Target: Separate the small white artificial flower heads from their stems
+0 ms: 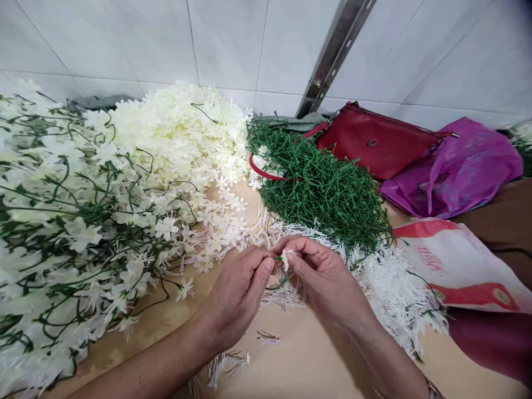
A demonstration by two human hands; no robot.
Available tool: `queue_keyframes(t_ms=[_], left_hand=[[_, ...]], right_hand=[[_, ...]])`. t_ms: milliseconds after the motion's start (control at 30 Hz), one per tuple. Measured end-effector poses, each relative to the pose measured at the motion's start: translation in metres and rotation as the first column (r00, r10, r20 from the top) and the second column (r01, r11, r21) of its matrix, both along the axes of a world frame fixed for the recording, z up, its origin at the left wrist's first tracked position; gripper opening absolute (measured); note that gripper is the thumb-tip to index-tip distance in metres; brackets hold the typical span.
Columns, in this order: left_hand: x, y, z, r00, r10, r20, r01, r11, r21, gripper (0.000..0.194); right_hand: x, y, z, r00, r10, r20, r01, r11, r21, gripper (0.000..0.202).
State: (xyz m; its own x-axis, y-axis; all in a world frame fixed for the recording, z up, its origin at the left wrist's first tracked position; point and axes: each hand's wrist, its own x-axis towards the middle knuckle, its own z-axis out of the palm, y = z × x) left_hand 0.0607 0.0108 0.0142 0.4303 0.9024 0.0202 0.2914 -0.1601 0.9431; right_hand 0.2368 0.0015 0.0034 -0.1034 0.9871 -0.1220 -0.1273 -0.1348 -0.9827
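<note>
Pinched between thumb and fingers, a green plastic stem (pixel 277 285) is held by my left hand (pixel 236 293). A small white artificial flower (pixel 285 259) sits at the end of that stem. My right hand (pixel 322 271) has its thumb and fingertips closed on the flower, close beside the left fingertips. Beneath and beyond the hands lie loose white stamens (pixel 286 296). To the left is a big heap of white flowers on green stems (pixel 95 238). Behind it rises a pile of loose cream petals (pixel 178 127).
A mound of bare green stems (pixel 324 188) lies beyond my right hand. A red handbag (pixel 374 138), a purple plastic bag (pixel 465 166) and a white-and-red bag (pixel 457 266) stand at the right. White stamen bundles (pixel 394 288) lie beside my right forearm. A tiled wall (pixel 228 44) closes the back.
</note>
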Motion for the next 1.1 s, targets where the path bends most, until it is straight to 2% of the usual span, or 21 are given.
queue_keyframes(t_ms=[167, 367, 567, 767, 933, 1000, 1100], left_hand=[[-0.003, 0.002, -0.003, 0.996, -0.088, -0.005, 0.088, 0.995, 0.051, 0.032], [-0.003, 0.000, -0.014, 0.996, -0.039, 0.075, 0.034, 0.998, 0.060, 0.029], [-0.002, -0.001, -0.015, 0.993, -0.048, 0.105, 0.037, 0.994, 0.100, 0.029], [-0.001, -0.003, -0.021, 0.993, -0.059, 0.100, 0.050, 0.994, 0.098, 0.030], [0.001, -0.006, -0.022, 0.986, 0.077, 0.150, -0.075, 0.997, -0.022, 0.032], [0.000, -0.004, -0.018, 0.972, 0.113, 0.207, -0.089, 0.989, -0.121, 0.033], [-0.003, 0.003, -0.006, 0.932, 0.163, 0.325, -0.093, 0.971, -0.220, 0.033]], right_hand=[[0.000, -0.001, -0.002, 0.999, 0.022, -0.040, -0.024, 0.998, -0.056, 0.024], [-0.007, -0.003, -0.009, 0.998, -0.018, -0.064, 0.012, 0.996, -0.089, 0.025], [-0.007, -0.003, -0.014, 0.996, -0.011, -0.088, 0.007, 0.999, -0.043, 0.022], [-0.014, 0.002, -0.009, 0.992, -0.009, -0.130, 0.005, 1.000, -0.026, 0.020], [-0.013, 0.005, -0.004, 0.996, 0.007, -0.085, -0.010, 0.999, -0.039, 0.020], [-0.009, 0.005, -0.002, 0.999, 0.012, -0.042, -0.014, 0.999, -0.030, 0.020], [-0.001, 0.006, 0.005, 0.996, -0.020, 0.087, 0.015, 0.998, 0.066, 0.020]])
